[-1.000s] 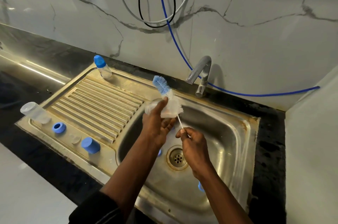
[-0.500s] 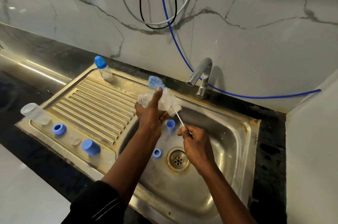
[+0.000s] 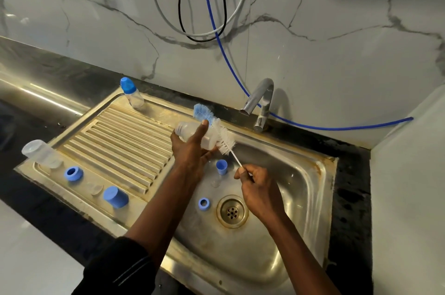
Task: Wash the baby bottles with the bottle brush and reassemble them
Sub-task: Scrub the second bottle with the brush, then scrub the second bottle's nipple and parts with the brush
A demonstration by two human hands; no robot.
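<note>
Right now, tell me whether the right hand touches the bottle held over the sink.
Apart. The head view shows the right hand pinching only the brush handle, with bare sink visible between it and the bottle, which the left hand grips.

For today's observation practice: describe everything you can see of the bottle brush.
The bottle brush has a thin white stem, fluffy white bristles and a blue bristle tip. It slants above the sink, tip farthest away, bristles against the outside of the clear bottle that the left hand holds. The right hand pinches the stem's lower end.
</note>
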